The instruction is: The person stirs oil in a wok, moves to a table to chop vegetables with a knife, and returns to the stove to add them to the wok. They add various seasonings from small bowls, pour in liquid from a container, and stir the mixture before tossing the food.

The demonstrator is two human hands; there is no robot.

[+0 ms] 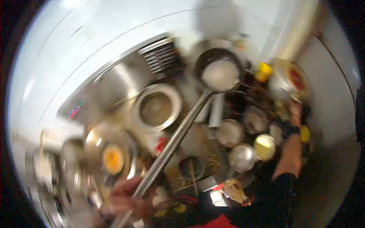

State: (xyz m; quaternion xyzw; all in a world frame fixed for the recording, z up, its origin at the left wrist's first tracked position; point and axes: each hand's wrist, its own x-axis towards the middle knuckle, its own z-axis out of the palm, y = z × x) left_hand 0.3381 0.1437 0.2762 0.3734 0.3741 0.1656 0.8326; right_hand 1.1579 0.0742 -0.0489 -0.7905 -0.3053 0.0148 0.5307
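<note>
My left hand (129,199), at the lower left, is wrapped round the long metal handle of a ladle (173,146). The handle slants up and right to the ladle's dark round bowl (199,66), which has a white patch inside. Blur hides what the white is. At the right, my right hand (294,110) is stretched out, with a dark band at the wrist. It is at the lower end of a pale, shiny container (279,76) with a red patch. Motion smears its fingers, so its grip cannot be made out.
Several small round containers (243,157) cluster right of centre, near a yellow-topped item (264,72). A pale-rimmed pot (176,108) stands left of the handle. Further left is a metal pan (93,138) with something orange inside. A slotted rack (161,57) lies by the white wall (125,15).
</note>
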